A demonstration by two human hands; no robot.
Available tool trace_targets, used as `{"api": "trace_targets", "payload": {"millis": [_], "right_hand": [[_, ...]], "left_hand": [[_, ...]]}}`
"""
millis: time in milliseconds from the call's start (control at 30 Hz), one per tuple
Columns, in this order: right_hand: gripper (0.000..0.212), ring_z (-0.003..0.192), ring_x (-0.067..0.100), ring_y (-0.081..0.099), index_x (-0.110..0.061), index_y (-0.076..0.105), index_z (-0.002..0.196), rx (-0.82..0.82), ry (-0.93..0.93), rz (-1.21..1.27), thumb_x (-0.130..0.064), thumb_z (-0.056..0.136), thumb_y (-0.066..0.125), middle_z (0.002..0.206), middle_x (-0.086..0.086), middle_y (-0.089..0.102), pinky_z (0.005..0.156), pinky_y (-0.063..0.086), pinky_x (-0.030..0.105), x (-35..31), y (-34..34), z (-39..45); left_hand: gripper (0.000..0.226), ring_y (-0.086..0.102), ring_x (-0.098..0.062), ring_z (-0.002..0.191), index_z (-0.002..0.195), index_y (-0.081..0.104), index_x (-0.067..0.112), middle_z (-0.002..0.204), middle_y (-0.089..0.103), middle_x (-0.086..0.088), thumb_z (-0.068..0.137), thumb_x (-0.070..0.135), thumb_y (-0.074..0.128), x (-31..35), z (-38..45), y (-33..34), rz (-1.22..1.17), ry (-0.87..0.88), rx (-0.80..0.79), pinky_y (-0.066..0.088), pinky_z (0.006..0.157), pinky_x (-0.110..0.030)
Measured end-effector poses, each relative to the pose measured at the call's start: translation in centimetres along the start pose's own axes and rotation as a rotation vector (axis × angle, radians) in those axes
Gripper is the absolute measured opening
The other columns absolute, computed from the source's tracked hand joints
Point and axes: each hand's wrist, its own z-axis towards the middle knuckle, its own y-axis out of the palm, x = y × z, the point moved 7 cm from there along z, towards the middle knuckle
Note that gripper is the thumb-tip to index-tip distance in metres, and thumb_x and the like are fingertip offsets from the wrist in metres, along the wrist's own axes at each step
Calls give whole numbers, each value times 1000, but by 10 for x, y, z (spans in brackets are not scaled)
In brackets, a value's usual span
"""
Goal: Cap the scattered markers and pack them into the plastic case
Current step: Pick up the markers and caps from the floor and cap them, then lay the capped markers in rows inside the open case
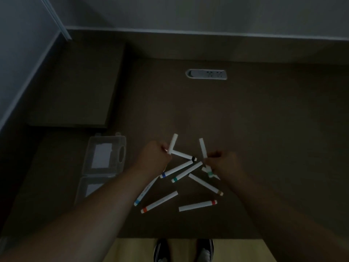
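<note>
The open plastic case (104, 157) lay empty at the counter's (264, 129) left. The left hand (154, 155) gripped one white marker (173, 143), the right hand (223, 163) another (203, 148), above the scattered markers (181, 171). Capping seemed under way; packing awaited.

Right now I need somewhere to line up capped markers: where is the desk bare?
Bare: between the grey socket panel and the scattered white markers, and right of the right hand. Crowded: around both hands; the clear plastic case fills the left.
</note>
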Motion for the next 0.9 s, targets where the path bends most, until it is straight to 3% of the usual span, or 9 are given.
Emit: {"api": "trace_targets", "payload": {"millis": [67, 200, 333, 533, 700, 900], "right_hand": [[15, 83, 8, 64, -20, 66, 104, 13, -18, -51, -15, 89, 66, 96, -2, 66, 62, 49, 22, -3, -8, 17], [16, 87, 10, 62, -24, 64, 106, 35, -45, -129, -17, 91, 64, 100, -2, 63, 79, 55, 33, -2, -18, 38], [11, 85, 10, 63, -27, 64, 101, 36, -64, -267, -21, 91, 62, 97, -2, 64, 80, 56, 34, 4, -25, 56], [10, 83, 9, 62, -29, 64, 94, 23, -114, -413, -20, 91, 63, 89, -6, 62, 80, 55, 33, 9, -27, 66], [12, 82, 6, 57, -31, 62, 94, 39, -171, -499, -21, 89, 64, 88, -9, 59, 77, 50, 28, 13, -25, 70], [16, 85, 7, 59, -35, 59, 100, 28, -164, -529, -23, 89, 64, 92, -9, 59, 82, 54, 33, 16, -22, 73]], "left_hand": [[12, 60, -6, 88, 99, 63, 27, 95, 62, 6, 91, 17, 62, 15, 18, 6, 91, 70, 16, 52, 80, -28], [17, 60, -7, 88, 103, 62, 28, 99, 61, 6, 89, 19, 64, 35, 52, 26, 315, 143, 0, 54, 83, -31], [28, 60, -15, 93, 116, 62, 19, 107, 63, -3, 89, 15, 64, 41, 77, 49, 529, 148, -57, 49, 82, -28], [18, 52, -12, 80, 107, 62, 15, 99, 59, -2, 89, 13, 64, 34, 93, 66, 714, 94, -140, 46, 76, -29], [24, 53, -16, 84, 110, 61, 16, 95, 51, -2, 86, 14, 66, 36, 101, 71, 776, 137, -137, 48, 78, -31], [32, 56, -17, 101, 123, 55, 25, 120, 51, -1, 91, 26, 60, 39, 80, 48, 579, 228, 7, 49, 86, -31]]}}
